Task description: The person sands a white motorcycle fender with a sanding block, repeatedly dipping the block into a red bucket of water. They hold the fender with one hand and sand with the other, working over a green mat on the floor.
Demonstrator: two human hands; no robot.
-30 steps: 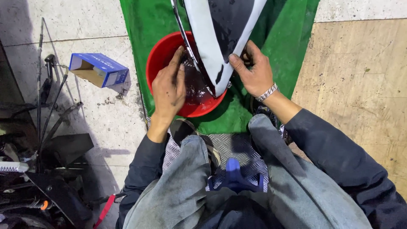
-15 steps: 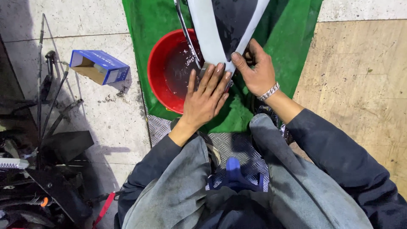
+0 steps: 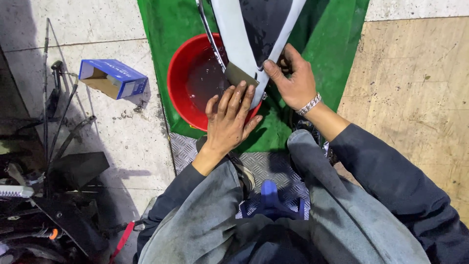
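Observation:
A long white and black body panel point(image 3: 234, 34) slants down over a red basin point(image 3: 176, 83) that holds dark water. My left hand point(image 3: 229, 122) lies flat with its fingertips pressing a small grey-brown abrasive sheet point(image 3: 239, 74) against the panel's lower end. My right hand point(image 3: 293, 80), with a metal bracelet at the wrist, grips the panel's right edge, thumb on top. A thin chrome rod point(image 3: 210, 34) runs along the panel's left side above the basin.
The basin sits on a green mat point(image 3: 332, 39). A blue cardboard box point(image 3: 112, 78) lies open on the concrete to the left. Dark metal rods and machine parts point(image 3: 53, 127) crowd the left edge. A checkered metal plate point(image 3: 264, 168) and a blue stool point(image 3: 271, 195) are under my knees.
My left hand came up out of the basin and onto the panel, then slid down toward me, uncovering the abrasive sheet under its fingertips. My right hand stayed on the panel's edge.

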